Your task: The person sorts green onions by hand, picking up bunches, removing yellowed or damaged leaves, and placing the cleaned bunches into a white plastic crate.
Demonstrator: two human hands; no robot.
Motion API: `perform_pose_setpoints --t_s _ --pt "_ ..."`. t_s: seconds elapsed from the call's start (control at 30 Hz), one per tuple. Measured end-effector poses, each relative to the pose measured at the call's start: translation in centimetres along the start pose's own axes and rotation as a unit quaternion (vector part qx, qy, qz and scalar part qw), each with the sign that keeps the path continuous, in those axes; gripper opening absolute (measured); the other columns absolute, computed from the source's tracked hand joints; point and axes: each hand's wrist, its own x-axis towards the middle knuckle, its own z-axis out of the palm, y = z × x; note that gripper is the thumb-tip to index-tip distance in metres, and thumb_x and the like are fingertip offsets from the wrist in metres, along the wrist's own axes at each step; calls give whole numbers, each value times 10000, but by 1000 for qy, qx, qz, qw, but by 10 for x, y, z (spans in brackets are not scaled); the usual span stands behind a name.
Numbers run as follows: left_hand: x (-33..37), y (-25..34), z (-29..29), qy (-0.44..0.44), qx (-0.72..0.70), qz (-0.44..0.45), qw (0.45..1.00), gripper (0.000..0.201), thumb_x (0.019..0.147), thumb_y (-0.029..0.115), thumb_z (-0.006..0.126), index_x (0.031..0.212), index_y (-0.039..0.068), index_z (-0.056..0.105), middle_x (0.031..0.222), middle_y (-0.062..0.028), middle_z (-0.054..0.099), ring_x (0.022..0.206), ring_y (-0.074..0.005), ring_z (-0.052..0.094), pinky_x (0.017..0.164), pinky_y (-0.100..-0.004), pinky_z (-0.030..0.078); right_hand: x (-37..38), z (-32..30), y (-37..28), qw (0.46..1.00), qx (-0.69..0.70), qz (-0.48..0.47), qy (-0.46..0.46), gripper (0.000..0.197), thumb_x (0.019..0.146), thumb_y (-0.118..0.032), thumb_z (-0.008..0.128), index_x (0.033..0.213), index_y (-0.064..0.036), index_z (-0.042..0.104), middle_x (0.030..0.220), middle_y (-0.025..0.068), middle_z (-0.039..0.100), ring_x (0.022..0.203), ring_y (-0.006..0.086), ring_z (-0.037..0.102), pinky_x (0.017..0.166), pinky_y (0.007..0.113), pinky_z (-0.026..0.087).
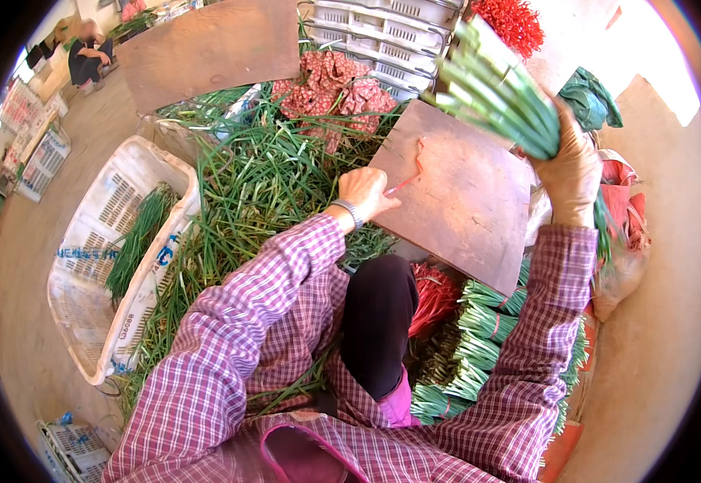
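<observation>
My right hand [573,165] is closed around a thick bunch of garlic chives [505,101], raised above the far right of a wooden board [467,197]. The pale stem ends point up and to the left; the green part is in my grip. At the board's left edge, my left hand [364,191] pinches one end of a thin red tie [419,165], whose rest lies loosely across the wood. Loose chives [246,181] are heaped left of that hand. Right of my knee, tied chive bundles [479,338] are stacked beside a clump of red ties [432,296].
To the left stands a white plastic crate [129,334] with some chives inside. Stacked white crates [382,40], another board [209,56] and a patterned red cloth [326,84] are at the back. More red ties [511,24] and red bags [622,193] lie right. A person [88,56] squats far left.
</observation>
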Motion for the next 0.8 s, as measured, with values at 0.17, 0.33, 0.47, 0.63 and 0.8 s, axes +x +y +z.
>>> perform_pose_setpoints --t_s 0.17,0.33,0.47,0.63,0.8 --pt "16 13 45 -3 -13 -17 1000 267 664 354 708 689 94 655 740 -128 645 735 -302 635 628 -424 490 -73 73 58 991 -24 57 -121 643 634 -165 742 1220 -251 490 897 90 652 834 294 636 738 383 497" --pt "33 37 61 -21 -75 -20 997 108 684 233 650 638 136 655 685 -108 642 684 -305 638 601 -414 494 -75 113 52 972 15 112 -206 650 637 -168 747 1227 -252 489 970 100 652 883 296 630 733 384 504" --pt "29 60 55 -1 -154 -24 988 124 650 223 654 596 112 640 657 -127 627 650 -309 630 554 -433 490 -66 137 40 959 4 128 -254 769 610 -218 785 1293 -256 433 1024 123 634 927 318 612 766 406 493" --pt "11 63 51 -95 -242 237 936 322 560 323 728 681 35 649 679 -146 631 692 -319 625 617 -420 495 -109 184 75 929 10 106 -353 983 543 -268 816 1389 -216 318 1262 166 487 1119 350 488 928 428 410" --pt "-39 -43 -66 -129 -276 264 915 512 643 354 734 998 1 627 802 -133 651 766 -278 633 659 -383 500 -66 159 34 931 -7 56 -360 917 566 -169 802 1370 -178 362 1243 151 502 1130 334 487 937 410 405"
